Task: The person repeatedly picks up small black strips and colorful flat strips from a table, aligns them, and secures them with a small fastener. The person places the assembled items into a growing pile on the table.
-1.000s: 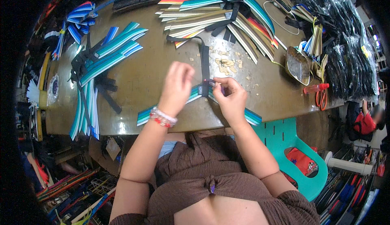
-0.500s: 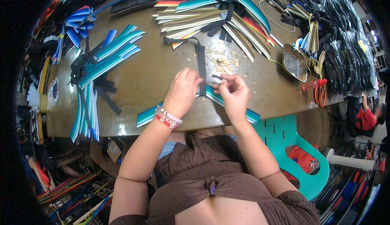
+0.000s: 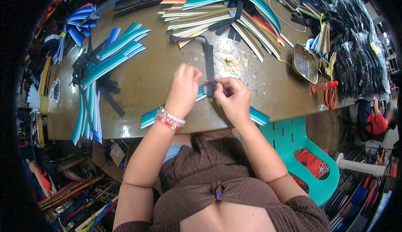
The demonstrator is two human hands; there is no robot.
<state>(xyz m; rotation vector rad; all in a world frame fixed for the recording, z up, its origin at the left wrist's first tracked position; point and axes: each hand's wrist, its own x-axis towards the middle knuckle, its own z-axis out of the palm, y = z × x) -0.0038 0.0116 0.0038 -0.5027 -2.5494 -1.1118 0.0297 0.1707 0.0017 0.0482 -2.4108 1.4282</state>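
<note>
**Right hand moves in beside the black strap**

Since half a second ago, the right hand (image 3: 232, 95) has come over to the left, up against the black strap (image 3: 210, 64). The left hand (image 3: 184, 87) has shifted a little to the left.

Now the right thumb and finger pinch a small purple thing (image 3: 226, 90) at the strap's side. It is mostly hidden, so I can't tell what it is. The left hand's fingers are curled close together on the other side of the strap. I can't tell if they hold something thin.

The strap lies on the brown table (image 3: 138, 89), right in front of the person. Its near end crosses the middle of a bent striped strip (image 3: 153, 118), blue, green and white. The strip's two ends poke out past the arms. Bead bracelets (image 3: 169, 119) sit on the left wrist.

Pale scraps (image 3: 232, 66) are scattered just right of the strap. Off to the left is a pile of blue and green strips (image 3: 113, 66). At the far side lie brown and cream strips (image 3: 205, 18). Over to the right are a bowl (image 3: 305, 64), a red bottle (image 3: 324, 86) and orange scissors (image 3: 331, 99).
</note>
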